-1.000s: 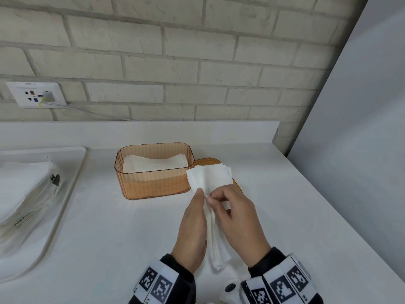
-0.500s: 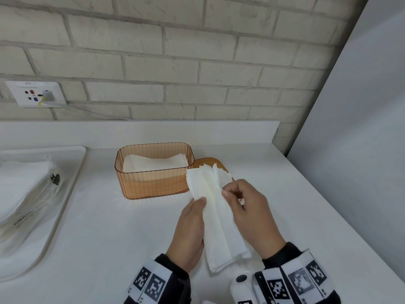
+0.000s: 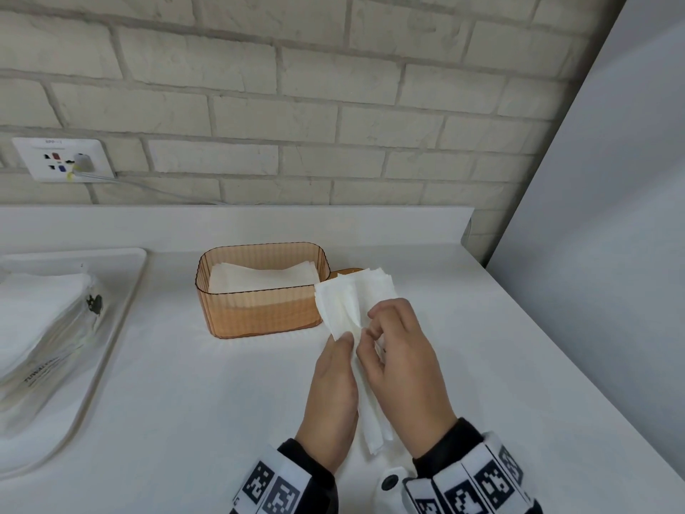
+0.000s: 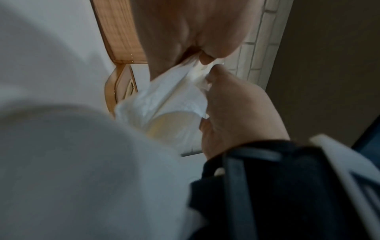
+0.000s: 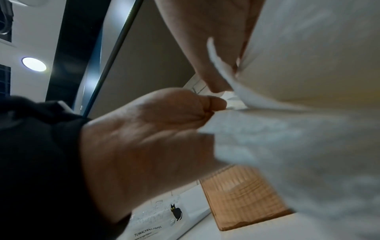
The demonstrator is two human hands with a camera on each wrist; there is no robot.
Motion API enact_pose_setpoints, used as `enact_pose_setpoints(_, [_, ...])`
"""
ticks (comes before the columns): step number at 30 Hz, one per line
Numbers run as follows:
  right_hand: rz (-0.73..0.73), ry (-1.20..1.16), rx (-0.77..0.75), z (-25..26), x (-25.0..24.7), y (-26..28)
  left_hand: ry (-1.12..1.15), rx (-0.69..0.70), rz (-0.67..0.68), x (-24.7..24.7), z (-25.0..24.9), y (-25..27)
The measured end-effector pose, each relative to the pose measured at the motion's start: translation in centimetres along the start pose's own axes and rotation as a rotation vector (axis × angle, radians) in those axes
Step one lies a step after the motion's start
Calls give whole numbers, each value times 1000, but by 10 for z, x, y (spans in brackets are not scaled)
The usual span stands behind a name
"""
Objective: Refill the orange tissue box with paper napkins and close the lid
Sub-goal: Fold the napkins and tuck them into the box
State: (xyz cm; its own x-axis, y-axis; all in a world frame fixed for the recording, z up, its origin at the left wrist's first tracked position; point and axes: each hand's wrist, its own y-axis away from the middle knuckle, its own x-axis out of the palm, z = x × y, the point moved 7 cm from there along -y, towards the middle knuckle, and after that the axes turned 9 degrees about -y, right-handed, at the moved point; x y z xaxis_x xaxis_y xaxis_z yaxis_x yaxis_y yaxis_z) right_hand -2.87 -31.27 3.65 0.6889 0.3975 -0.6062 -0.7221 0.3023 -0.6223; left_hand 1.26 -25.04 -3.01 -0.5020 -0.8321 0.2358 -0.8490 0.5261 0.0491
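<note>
We find the orange tissue box (image 3: 259, 291) standing open on the white surface (image 3: 166, 383), near the back ledge, with a layer of white napkins (image 3: 259, 278) lying inside it. Its lid (image 3: 346, 270) lies on the surface just behind and to the right of the box, largely hidden. In front of the box, both hands hold a folded stack of napkins (image 3: 352, 302) above the surface. The left hand (image 3: 331, 395) grips the stack from the left, thumb pressed on its face. The right hand (image 3: 404, 361) has its fingers curled, pinching a layer at the stack's right edge. On the left, a white tray (image 3: 111, 328) carries a napkin packet (image 3: 40, 328).
</note>
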Motion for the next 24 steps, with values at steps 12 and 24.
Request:
enact_pose_setpoints(12, [-128,-171,140,-14,-2,-4,88,-4,-7,3,-4,4])
enact_pose_setpoints(24, [126,-230,78,-7,15,2,245,-114,-49,2,-2,7])
